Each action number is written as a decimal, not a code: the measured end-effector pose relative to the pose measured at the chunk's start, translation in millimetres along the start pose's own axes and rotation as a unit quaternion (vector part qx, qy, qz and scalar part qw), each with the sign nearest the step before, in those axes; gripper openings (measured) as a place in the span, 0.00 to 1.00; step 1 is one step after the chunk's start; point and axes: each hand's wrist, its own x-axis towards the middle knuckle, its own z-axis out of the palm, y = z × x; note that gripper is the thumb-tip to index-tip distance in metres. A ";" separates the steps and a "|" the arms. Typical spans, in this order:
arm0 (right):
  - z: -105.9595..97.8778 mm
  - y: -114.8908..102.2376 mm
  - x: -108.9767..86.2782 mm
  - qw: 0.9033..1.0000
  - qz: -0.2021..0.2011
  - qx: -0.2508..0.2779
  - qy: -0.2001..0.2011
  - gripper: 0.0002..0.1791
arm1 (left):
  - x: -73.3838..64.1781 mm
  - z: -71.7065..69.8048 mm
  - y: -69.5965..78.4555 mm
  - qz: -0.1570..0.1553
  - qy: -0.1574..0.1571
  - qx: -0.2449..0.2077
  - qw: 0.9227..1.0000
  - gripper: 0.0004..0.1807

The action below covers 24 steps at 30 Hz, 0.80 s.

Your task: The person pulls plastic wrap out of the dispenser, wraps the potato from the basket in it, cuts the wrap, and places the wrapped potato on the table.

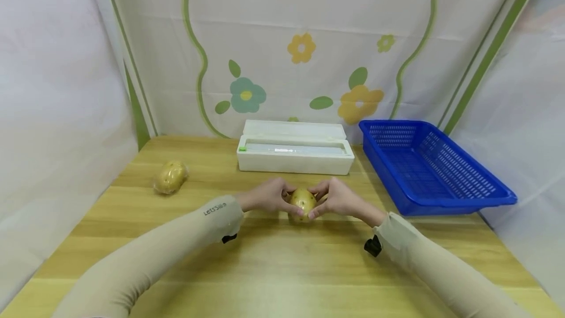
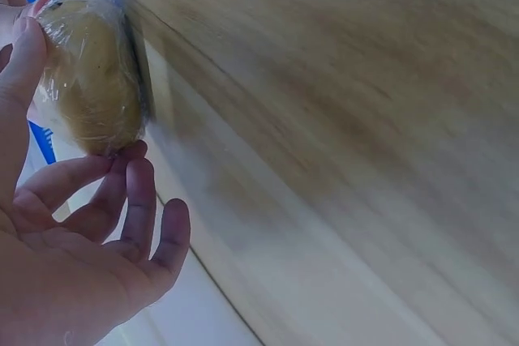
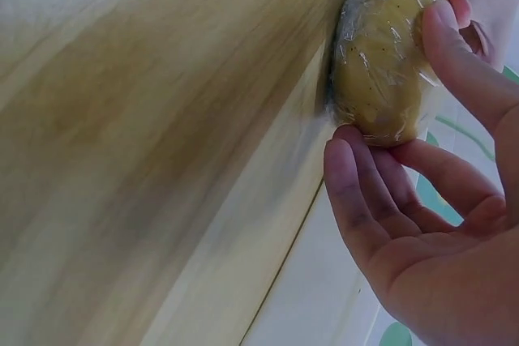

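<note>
Between both hands, a potato (image 1: pixel 303 202) in clear plastic wrap rests on the wooden table. My left hand (image 1: pixel 274 197) grips it from the left, thumb on the near face and fingers curled to its far side. From the right, my right hand (image 1: pixel 337 198) holds it the same way, the two thumbs almost meeting. Both wrist views show the crinkled wrap around the potato (image 2: pixel 91 79) and the fingertips at its far end. A second wrapped potato (image 1: pixel 172 176) lies on the table to the left.
Behind the hands stands a long white box (image 1: pixel 295 164) with its lid up and a roll inside, a small green piece at its left end. A blue perforated basket (image 1: pixel 397 191) sits at the right edge of the table. A flowered cloth (image 1: pixel 273 38) hangs at the back.
</note>
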 end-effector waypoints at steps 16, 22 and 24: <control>3.8 10.6 -7.1 0.999 -0.033 0.010 -0.005 0.42 | -8.2 9.1 -8.8 0.009 0.023 -0.003 1.000 0.37; 1.7 12.6 -13.4 0.999 -0.037 0.027 -0.009 0.43 | -11.0 8.8 -4.1 -0.020 0.018 0.004 1.000 0.55; -0.5 12.6 -17.1 0.999 -0.022 0.042 -0.007 0.43 | -9.5 10.0 -2.5 -0.012 0.015 -0.001 1.000 0.58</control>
